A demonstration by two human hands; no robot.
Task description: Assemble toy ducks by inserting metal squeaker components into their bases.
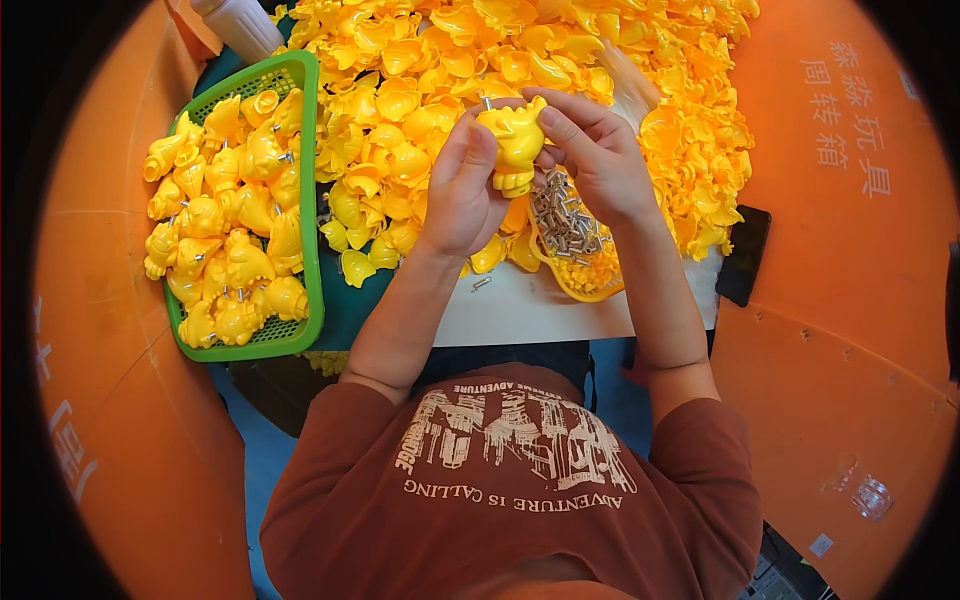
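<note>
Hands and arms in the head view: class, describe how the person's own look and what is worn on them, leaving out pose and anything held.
Both forearms are bare from the elbow down. The left hand and right hand wear no gloves, and no rings, watch or bracelet can be seen. Short sleeves of a rust-brown T-shirt with pale printing on its chest cover the upper arms and end near the elbows.

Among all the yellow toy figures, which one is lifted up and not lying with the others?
The yellow figure held between the left hand and right hand. It is above the loose pile; the other assembled ones lie in the green basket.
</note>
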